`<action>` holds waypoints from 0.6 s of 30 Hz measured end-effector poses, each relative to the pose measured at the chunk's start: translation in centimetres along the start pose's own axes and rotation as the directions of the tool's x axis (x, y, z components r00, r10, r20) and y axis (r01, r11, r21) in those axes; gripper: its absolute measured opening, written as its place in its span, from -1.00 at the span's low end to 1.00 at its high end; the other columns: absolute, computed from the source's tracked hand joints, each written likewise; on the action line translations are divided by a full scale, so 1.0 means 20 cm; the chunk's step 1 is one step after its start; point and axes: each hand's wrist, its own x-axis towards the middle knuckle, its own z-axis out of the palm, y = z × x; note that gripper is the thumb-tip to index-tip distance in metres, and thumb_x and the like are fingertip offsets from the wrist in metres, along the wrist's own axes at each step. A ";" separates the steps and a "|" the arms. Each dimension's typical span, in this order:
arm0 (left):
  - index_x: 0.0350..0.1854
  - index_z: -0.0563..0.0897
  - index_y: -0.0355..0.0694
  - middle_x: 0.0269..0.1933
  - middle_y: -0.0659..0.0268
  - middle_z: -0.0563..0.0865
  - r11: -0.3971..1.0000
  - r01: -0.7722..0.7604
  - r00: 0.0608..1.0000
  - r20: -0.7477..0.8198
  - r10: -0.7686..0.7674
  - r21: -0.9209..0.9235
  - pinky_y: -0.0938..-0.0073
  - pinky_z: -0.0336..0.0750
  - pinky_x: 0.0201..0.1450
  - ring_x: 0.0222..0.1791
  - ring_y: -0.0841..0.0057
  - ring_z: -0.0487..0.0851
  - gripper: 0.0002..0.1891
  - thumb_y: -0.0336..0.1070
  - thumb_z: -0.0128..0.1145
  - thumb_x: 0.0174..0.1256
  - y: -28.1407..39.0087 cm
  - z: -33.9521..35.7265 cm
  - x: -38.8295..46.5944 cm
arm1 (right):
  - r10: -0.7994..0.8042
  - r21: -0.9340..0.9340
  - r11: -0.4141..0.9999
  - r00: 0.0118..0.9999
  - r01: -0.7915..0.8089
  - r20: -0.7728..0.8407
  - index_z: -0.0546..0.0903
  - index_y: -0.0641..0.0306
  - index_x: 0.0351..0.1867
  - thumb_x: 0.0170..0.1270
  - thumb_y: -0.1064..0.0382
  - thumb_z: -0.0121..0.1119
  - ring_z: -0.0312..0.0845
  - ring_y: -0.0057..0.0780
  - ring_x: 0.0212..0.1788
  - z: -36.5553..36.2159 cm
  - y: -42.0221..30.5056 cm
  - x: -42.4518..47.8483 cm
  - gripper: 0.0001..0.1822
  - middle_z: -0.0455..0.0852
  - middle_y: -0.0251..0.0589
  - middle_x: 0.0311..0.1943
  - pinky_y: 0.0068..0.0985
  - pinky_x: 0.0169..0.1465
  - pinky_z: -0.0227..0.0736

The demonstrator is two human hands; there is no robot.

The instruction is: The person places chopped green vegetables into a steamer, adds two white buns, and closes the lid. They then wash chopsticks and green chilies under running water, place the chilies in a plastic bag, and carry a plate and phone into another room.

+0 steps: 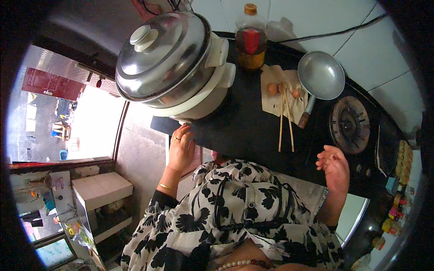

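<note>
My left hand point(182, 149), with a ring and a bangle, reaches the front of an electric cooker point(200, 108). Its fingertips are at the small front knob point(184, 121); whether they grip it is unclear. A domed metal lid point(169, 57) covers the cooker. My right hand point(334, 166) hovers by the black counter's front edge, fingers loosely bent, holding nothing. Between the hands, two wooden chopsticks point(287, 125) rest partly on a tan sheet point(271, 76). Brown eggs or eggshells point(272, 89) lie on the sheet. A metal ladle point(321, 75) with a wood-tipped handle lies beside them.
An orange-capped plastic bottle point(251, 40) of dark liquid stands against the tiled wall point(305, 17). To the right is a gas burner point(350, 124). A black cable point(332, 34) runs along the wall. At left are a tiled shelf unit point(101, 188) and a bright doorway point(98, 125).
</note>
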 end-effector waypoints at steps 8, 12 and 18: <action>-0.15 0.51 -0.27 0.05 0.08 0.52 0.994 0.043 0.998 -0.055 -0.038 0.101 0.13 0.30 0.19 0.14 0.05 0.41 -0.69 -0.53 0.14 -0.01 -0.08 0.11 -0.02 | 0.039 0.050 0.998 0.999 -0.040 0.020 0.45 0.40 0.06 0.24 0.18 -0.03 0.58 -0.33 -0.28 -0.09 0.03 0.01 -0.58 0.63 -0.04 -0.21 -0.45 -0.21 0.46; -0.11 0.51 -0.29 0.07 0.03 0.51 0.989 0.129 0.991 -0.045 -0.126 0.073 0.18 0.30 0.20 0.17 0.08 0.40 -0.71 -0.52 0.12 0.06 -0.08 0.14 -0.03 | 0.037 0.066 0.997 0.999 -0.038 0.022 0.45 0.38 0.07 0.28 0.18 -0.06 0.59 -0.37 -0.29 -0.13 0.06 0.00 -0.60 0.63 -0.04 -0.21 -0.48 -0.23 0.46; -0.11 0.51 -0.30 0.06 0.02 0.50 0.989 0.131 0.991 -0.018 -0.130 0.062 0.21 0.33 0.18 0.14 0.08 0.42 -0.72 -0.55 0.10 0.07 -0.08 0.16 -0.02 | 0.121 0.046 0.992 0.993 -0.121 -0.004 0.46 0.37 0.06 0.26 0.24 -0.07 0.59 -0.39 -0.28 -0.15 0.12 0.03 -0.63 0.64 -0.07 -0.20 -0.49 -0.21 0.46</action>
